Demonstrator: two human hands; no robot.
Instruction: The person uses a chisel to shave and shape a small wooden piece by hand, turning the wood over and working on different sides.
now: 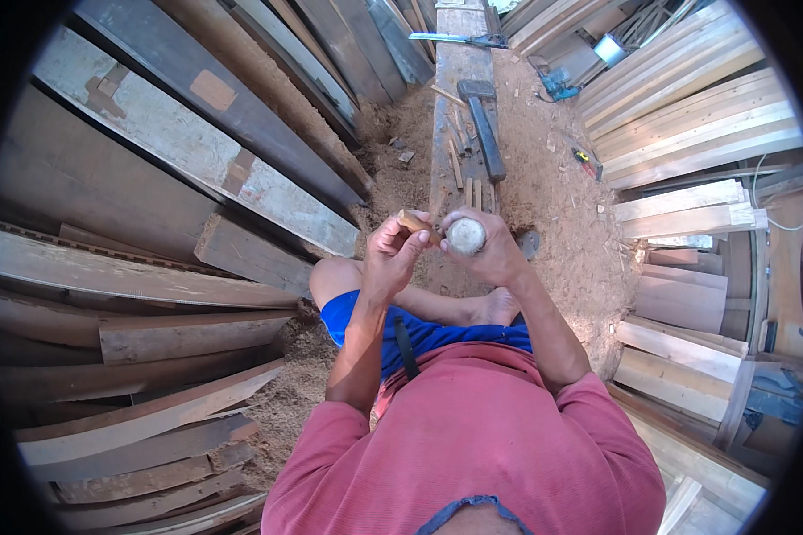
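Observation:
My left hand is closed on a small wooden peg, its fingertips pinching the piece near the middle. Close beside it, my right hand is wrapped round a handle with a broad, round, pale end facing up. The rest of that tool is hidden by the hand, so its kind does not show. Both hands are held over the near part of a long wooden plank. On this plank lies a hammer with a dark head, just beyond my hands. Several thin wooden sticks are scattered next to it.
A handsaw rests across the plank's far end. Boards are stacked along the left, and pale timber along the right. A blue power tool and a small red-yellow object lie on the sawdust-covered ground.

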